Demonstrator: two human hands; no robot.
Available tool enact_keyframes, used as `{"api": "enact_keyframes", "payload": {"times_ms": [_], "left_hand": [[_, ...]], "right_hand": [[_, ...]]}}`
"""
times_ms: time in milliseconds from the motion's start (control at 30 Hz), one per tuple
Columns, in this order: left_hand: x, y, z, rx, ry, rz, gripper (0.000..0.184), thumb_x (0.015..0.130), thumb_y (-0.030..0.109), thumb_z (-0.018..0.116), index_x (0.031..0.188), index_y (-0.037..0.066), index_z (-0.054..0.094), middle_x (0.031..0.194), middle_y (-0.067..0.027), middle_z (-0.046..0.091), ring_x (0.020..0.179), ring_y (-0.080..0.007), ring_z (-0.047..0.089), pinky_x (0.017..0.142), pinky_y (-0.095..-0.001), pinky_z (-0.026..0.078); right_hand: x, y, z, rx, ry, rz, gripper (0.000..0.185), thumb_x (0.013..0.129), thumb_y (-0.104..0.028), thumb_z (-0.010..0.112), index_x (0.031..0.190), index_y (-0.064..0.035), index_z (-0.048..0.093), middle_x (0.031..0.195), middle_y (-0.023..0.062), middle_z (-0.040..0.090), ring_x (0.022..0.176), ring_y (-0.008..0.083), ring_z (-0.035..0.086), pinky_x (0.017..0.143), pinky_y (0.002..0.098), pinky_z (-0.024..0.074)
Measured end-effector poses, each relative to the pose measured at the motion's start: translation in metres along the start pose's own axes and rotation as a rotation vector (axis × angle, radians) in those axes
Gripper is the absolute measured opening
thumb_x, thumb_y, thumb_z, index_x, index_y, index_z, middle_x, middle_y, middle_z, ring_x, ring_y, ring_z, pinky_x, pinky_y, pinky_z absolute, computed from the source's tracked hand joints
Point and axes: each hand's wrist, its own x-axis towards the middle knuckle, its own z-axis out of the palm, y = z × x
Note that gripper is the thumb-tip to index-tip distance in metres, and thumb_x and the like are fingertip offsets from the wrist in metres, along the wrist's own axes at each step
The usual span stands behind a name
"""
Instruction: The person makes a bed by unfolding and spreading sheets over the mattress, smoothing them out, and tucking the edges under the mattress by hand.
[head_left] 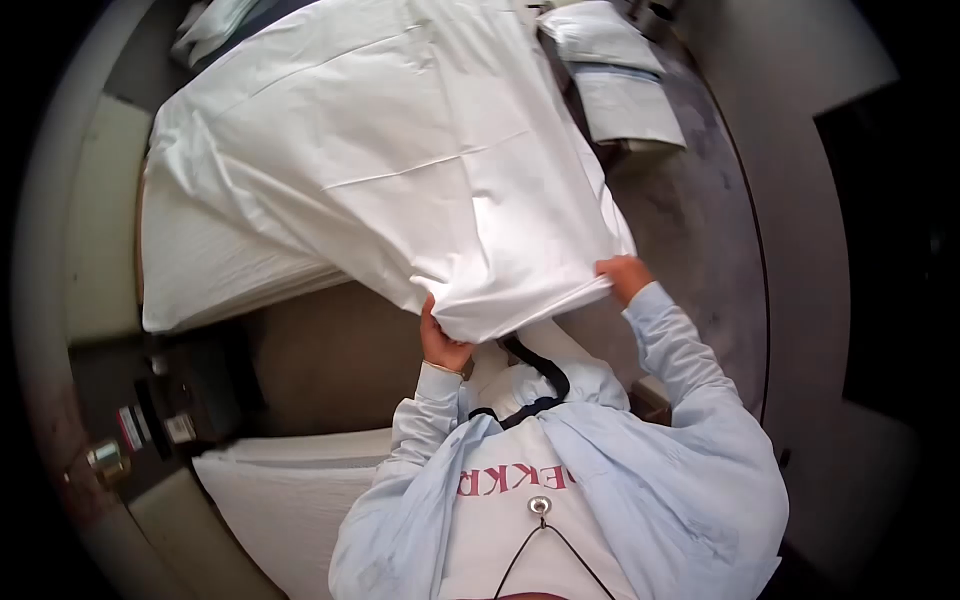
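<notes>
A large white bed sheet [390, 150] stretches from the far bed towards me, creased along fold lines. Its near edge is gripped by my left hand [443, 340], thumb on top and the other fingers hidden by the cloth. Farther right, my right hand [625, 278] is closed on the sheet's corner area. Between the two hands the cloth hangs in front of my body, off the bed. The bed's mattress [220, 260] shows at the left, partly covered by the sheet.
A second bed [300, 500] stands at the lower left. Between the beds is a dark nightstand [165, 385] with small items on it. Folded white linen [620, 95] lies on a seat or stand at the upper right. Grey carpet [690, 270] runs along the right wall.
</notes>
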Motion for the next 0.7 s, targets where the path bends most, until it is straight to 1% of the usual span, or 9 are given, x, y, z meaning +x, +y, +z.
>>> {"api": "enact_keyframes", "payload": {"times_ms": [100,233,300,333,400,433,500,633,700], "left_hand": [[0.004,-0.003,0.001,0.174,-0.098,-0.116,0.047,0.075,0.029,0.051,0.114,0.003,0.044,0.106,-0.0121,0.052,0.087,-0.0223,0.054,0.063,-0.0325,0.046],[-0.002,-0.052,0.005,0.453,-0.348,-0.676,0.032,0.078,0.037,0.053,0.082,0.005,0.052,0.057,-0.0003,0.044,0.051,-0.0142,0.044,0.052,-0.022,0.036],[-0.007,-0.064,0.026,1.012,-0.132,-0.867,0.025,0.08,0.035,0.053,0.075,0.011,0.044,0.052,0.0039,0.028,0.046,-0.0085,0.028,0.045,-0.0201,0.026],[-0.002,-0.063,0.012,1.022,-0.13,-0.859,0.025,0.08,0.035,0.053,0.075,0.011,0.044,0.052,0.0039,0.028,0.046,-0.0085,0.028,0.045,-0.0201,0.026],[0.018,-0.063,-0.043,0.735,0.34,-0.671,0.019,0.082,0.029,0.053,0.077,0.014,0.043,0.052,0.0042,0.03,0.046,-0.0068,0.03,0.043,-0.0201,0.027],[0.024,-0.055,-0.058,0.299,0.405,-0.61,0.018,0.08,0.027,0.056,0.076,0.015,0.044,0.051,0.0046,0.029,0.046,-0.0065,0.031,0.041,-0.0205,0.026],[0.036,-0.041,-0.108,0.52,0.476,-0.273,0.017,0.08,0.029,0.056,0.082,0.014,0.047,0.054,0.0029,0.038,0.049,-0.0085,0.039,0.043,-0.0215,0.033],[0.028,-0.042,-0.114,0.518,0.642,-0.236,0.02,0.078,0.028,0.057,0.08,0.01,0.051,0.06,-0.0036,0.05,0.055,-0.0119,0.05,0.048,-0.0232,0.041],[0.02,-0.049,-0.113,0.939,0.743,-0.362,0.024,0.078,0.029,0.058,0.087,0.009,0.052,0.07,-0.0063,0.056,0.061,-0.0152,0.054,0.054,-0.0264,0.045]], "right_hand": [[-0.024,0.035,-0.039,-0.137,0.183,0.099,0.006,0.066,-0.01,0.05,0.06,-0.0119,0.049,0.063,0.0063,0.052,0.066,0.0259,0.052,0.058,0.0359,0.0406],[-0.066,0.073,-0.061,-0.368,0.452,0.214,0.009,0.066,-0.012,0.048,0.058,-0.0125,0.047,0.06,0.0058,0.051,0.058,0.0243,0.048,0.054,0.0356,0.0376],[-0.099,0.12,-0.035,-0.364,0.444,0.339,0.01,0.064,-0.011,0.051,0.055,-0.0121,0.045,0.058,0.0064,0.049,0.06,0.0257,0.048,0.055,0.0363,0.0372],[-0.115,0.148,-0.011,-0.341,0.273,0.503,0.005,0.065,-0.011,0.051,0.06,-0.0125,0.05,0.062,0.0077,0.052,0.064,0.026,0.051,0.057,0.0371,0.0395],[-0.131,0.183,0.044,-0.212,-0.034,0.753,0.007,0.068,-0.012,0.051,0.068,-0.0146,0.057,0.07,0.0099,0.057,0.072,0.0267,0.055,0.063,0.0376,0.0434],[-0.138,0.193,0.073,-0.101,-0.164,0.846,0.01,0.069,-0.013,0.051,0.071,-0.0163,0.06,0.075,0.0108,0.059,0.075,0.0271,0.056,0.065,0.0373,0.0451],[-0.136,0.188,0.133,-0.163,-0.274,0.701,0.01,0.067,-0.013,0.054,0.071,-0.0163,0.062,0.076,0.0085,0.06,0.077,0.0257,0.058,0.064,0.0369,0.0461],[-0.09,0.176,0.181,-0.161,-0.58,0.819,0.012,0.07,-0.014,0.052,0.073,-0.0173,0.063,0.084,0.008,0.062,0.081,0.0252,0.059,0.07,0.0351,0.0466],[-0.072,0.178,0.201,-0.108,-0.663,0.726,0.012,0.073,-0.014,0.051,0.075,-0.0163,0.063,0.086,0.0088,0.061,0.083,0.0259,0.058,0.072,0.0348,0.0462]]}}
